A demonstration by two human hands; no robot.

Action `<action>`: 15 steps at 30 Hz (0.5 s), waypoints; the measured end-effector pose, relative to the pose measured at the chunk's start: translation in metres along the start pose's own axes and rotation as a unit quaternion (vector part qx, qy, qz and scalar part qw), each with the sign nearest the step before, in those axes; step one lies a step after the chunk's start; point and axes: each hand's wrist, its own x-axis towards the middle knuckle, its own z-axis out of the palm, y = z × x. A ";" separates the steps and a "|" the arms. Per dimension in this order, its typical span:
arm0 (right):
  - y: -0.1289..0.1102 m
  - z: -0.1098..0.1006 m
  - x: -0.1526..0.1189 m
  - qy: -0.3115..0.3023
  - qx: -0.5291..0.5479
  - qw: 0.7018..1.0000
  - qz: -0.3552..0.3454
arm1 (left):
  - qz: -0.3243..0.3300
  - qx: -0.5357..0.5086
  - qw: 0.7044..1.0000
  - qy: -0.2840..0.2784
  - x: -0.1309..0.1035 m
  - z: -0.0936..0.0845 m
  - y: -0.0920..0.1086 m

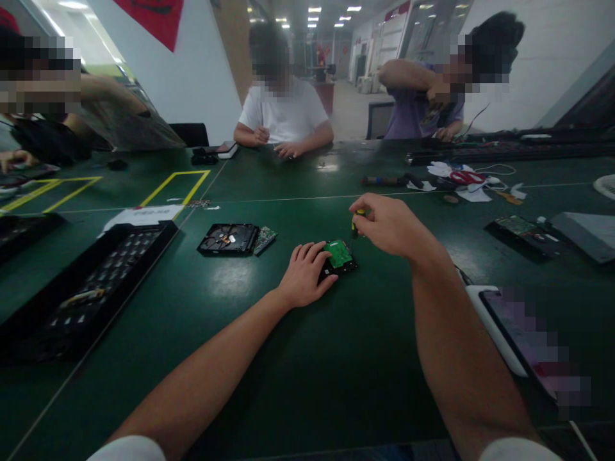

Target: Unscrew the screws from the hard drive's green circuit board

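A hard drive (346, 267) with its green circuit board (338, 254) facing up lies on the table in front of me. My left hand (306, 275) grips its left side, fingers over the far edge and thumb along the near edge. In my right hand (387, 221) is a small screwdriver (354, 227) with a yellow and black handle, pinched between the fingers. It stands nearly upright, its thin shaft meeting the drive's far right corner; I cannot tell whether the tip sits in a screw. Left of these lies an opened hard drive (227, 239), with a loose circuit board (265, 240) beside it.
A long black tray (96, 282) stands at the left. To the right are a phone (521, 339), another drive (524, 234) and a grey box (589, 234). Cables and scraps (468, 179) lie farther back. Several people sit across the green table (307, 384).
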 end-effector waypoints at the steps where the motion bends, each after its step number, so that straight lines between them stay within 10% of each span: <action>1: 0.001 0.000 0.001 -0.002 -0.013 1.000 -0.008 | 0.001 0.001 1.000 0.000 0.000 0.001 0.000; 15: 0.007 0.001 0.001 -0.008 -0.013 1.000 -0.027 | -0.003 0.006 1.000 0.004 -0.001 0.003 0.000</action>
